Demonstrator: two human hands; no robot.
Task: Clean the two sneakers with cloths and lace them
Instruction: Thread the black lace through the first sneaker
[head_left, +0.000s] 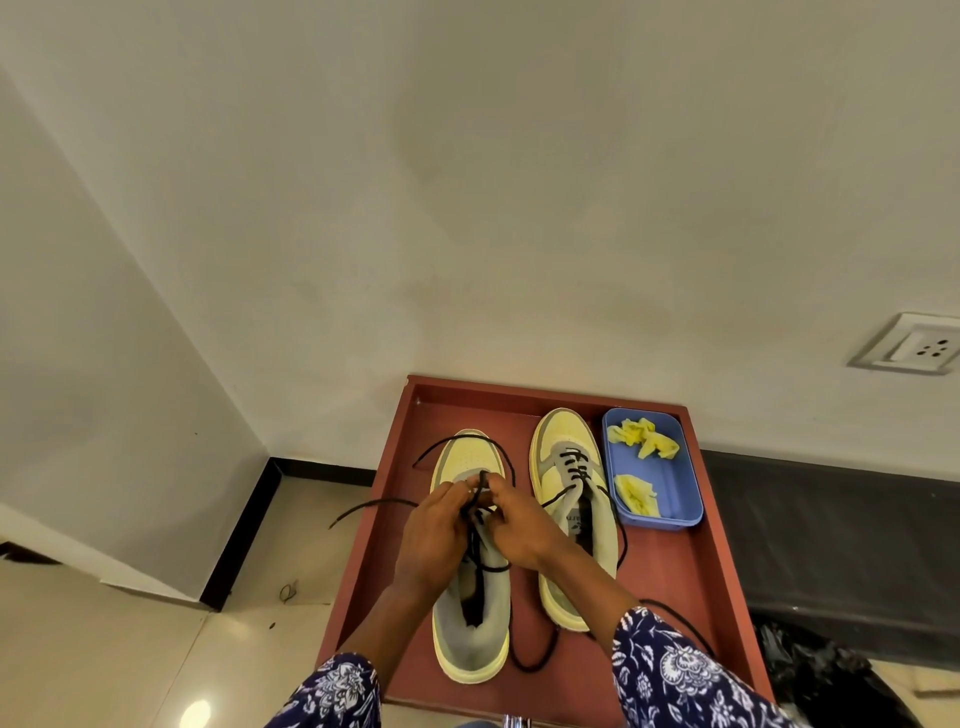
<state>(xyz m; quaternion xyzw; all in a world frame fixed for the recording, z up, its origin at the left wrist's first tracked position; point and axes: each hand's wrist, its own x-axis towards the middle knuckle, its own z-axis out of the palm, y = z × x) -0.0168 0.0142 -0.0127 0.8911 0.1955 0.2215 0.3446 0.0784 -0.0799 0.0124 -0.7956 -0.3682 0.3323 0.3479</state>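
Both hands meet over the near shoe (470, 597): the left hand (434, 540) and right hand (522, 525) each pinch the black lace (483, 480) close together, likely so as to feed it through the front eyelets. The shoe lies directly under the grip, with loose lace trailing out to the left. Just right of the grip stands the other shoe (571, 499), partly laced; beyond it, cloths (644, 439) sit in a blue tub (680, 483) on the red tray (670, 566).

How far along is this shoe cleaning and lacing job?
The two crumpled yellow cloths lie in the blue plastic tub, so wiping looks finished. The grey-and-yellow sneaker on the right has its black lace crossed through several eyelets, ends loose. The left hand and right hand pinch the black lace at the lowest eyelets of the sneaker on the left; most lacing remains.
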